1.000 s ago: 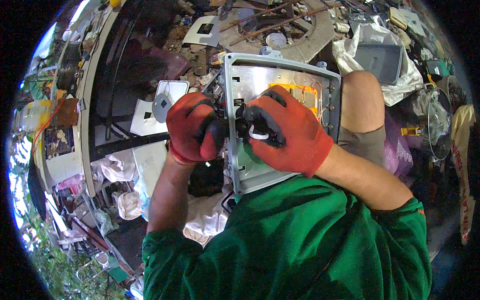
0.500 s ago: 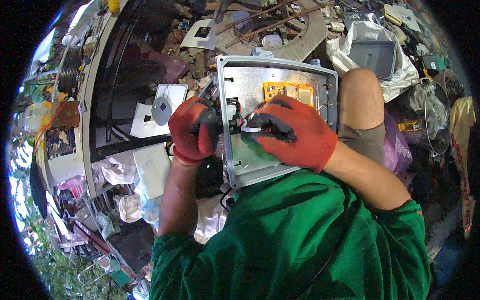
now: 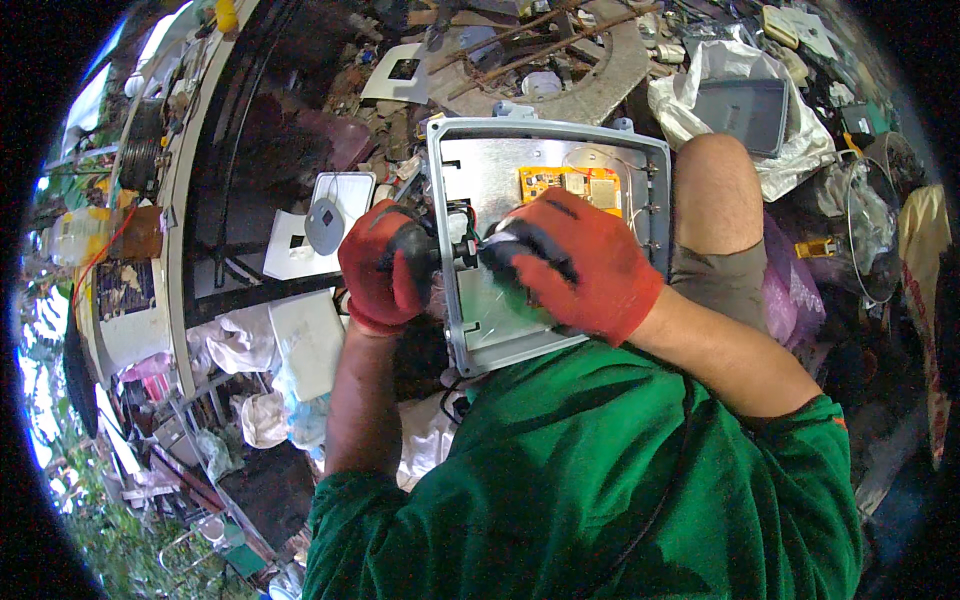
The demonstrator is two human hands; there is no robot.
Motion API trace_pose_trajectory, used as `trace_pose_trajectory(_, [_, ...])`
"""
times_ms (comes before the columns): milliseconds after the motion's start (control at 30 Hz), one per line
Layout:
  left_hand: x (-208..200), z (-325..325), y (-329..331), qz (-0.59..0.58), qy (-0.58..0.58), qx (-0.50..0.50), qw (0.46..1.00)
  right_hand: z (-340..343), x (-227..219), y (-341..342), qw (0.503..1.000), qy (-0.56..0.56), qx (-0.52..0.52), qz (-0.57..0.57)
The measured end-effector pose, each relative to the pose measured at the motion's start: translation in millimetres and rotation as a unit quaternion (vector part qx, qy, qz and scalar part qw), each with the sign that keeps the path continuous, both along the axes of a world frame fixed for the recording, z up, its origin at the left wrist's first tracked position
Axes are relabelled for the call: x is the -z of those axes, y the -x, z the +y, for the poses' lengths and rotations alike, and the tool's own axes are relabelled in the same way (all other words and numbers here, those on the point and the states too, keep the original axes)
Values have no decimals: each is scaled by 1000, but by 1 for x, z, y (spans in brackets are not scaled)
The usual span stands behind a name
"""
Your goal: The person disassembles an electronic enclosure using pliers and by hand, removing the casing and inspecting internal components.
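Note:
An open grey enclosure box [image 3: 548, 126] with a metal back plate [image 3: 480, 310] rests tilted against my lap. A yellow-orange circuit board [image 3: 540, 181] is mounted inside, with thin wires near it. My left hand [image 3: 385, 265], in a red glove with black palm, is closed in a fist just outside the box's left wall; what it grips is hidden. Beside it a black round fitting [image 3: 466, 249] sits at that wall, dark and red wires above it. My right hand [image 3: 585, 265], gloved alike and slightly blurred, reaches inside and pinches a small white piece [image 3: 496, 238] near the fitting.
Scrap lies all around. White plates with square cut-outs [image 3: 398, 72] and a grey disc [image 3: 324, 226] lie left and beyond. A grey tray [image 3: 742, 112] in a white sack stands at the far right, past my bare knee [image 3: 716, 190]. A dark frame [image 3: 225, 170] runs along the left.
My right hand has shifted slightly left and turned, and now covers more of the white piece. The box has moved a little left in view. My left hand stays closed beside the wall.

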State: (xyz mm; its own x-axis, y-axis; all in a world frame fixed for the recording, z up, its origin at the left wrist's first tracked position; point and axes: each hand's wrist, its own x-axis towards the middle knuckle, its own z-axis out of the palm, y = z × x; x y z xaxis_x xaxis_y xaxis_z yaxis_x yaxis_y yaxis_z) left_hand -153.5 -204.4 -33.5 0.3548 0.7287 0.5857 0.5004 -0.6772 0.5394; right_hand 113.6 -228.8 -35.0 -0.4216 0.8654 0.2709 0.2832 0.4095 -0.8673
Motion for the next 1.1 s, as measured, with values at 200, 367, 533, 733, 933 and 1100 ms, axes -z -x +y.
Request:
trace_pose_trajectory(200, [2, -2, -1, 14, 23, -7, 1000, 9, 9, -10, 985, 160, -3, 64])
trace_pose_trajectory(367, [-7, -7, -9, 5, 34, -28, 999, 6, -3, -8, 999, -6, 40, -17])
trace_pose_trajectory(533, [-9, -7, -10, 26, 43, -45, 998, 3, -14, 7, 991, -117, -20, -62])
trace_pose_trajectory(733, [-23, -15, -22, 65, 83, -97, 990, 4, -4, 25, 990, -128, -17, -60])
trace_pose_trajectory(933, [-20, -23, -28, 243, 16, -149, 958, 14, 0, 30, 990, -130, -22, -39])
trace_pose_trajectory(1100, [-30, -22, -8, 140, 49, -82, 985, 16, -10, 15, 990, -76, -69, -94])
